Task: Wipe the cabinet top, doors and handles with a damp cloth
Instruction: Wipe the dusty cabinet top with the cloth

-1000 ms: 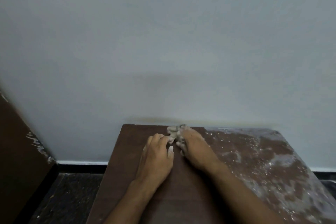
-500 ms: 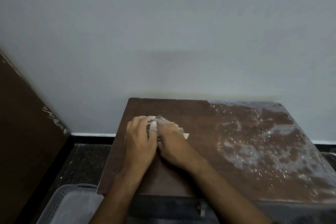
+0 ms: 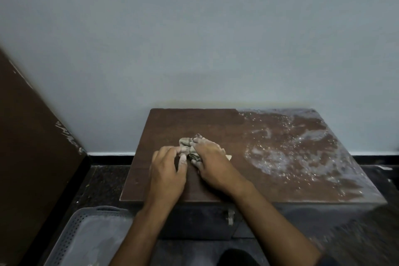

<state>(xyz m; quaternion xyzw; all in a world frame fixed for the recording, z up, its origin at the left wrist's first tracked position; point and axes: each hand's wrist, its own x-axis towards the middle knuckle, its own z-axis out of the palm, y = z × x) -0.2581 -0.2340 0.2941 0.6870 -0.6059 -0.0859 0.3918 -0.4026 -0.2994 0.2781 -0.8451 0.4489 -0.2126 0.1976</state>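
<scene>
A low brown cabinet stands against the wall; its top (image 3: pixel 205 123) is dark and clean on the left, while the right part is smeared with white dust (image 3: pixel 287 149). A crumpled beige cloth (image 3: pixel 186 143) lies on the top near the middle-left. My right hand (image 3: pixel 212 162) covers and grips the cloth, pressing it down. My left hand (image 3: pixel 167 170) lies beside it, its fingertips pinching the cloth's left edge. A small metal handle (image 3: pixel 230 216) shows on the dark front of the cabinet, below the top's edge.
A grey perforated plastic basket (image 3: pixel 71 231) sits on the dark floor at the lower left. A brown wooden panel (image 3: pixel 32 136) leans at the left edge. The pale wall (image 3: pixel 194 39) rises directly behind the cabinet.
Both hands and the cloth have come back from the rear edge toward the middle of the top. The view has tilted down, bringing the cabinet front and the basket into sight.
</scene>
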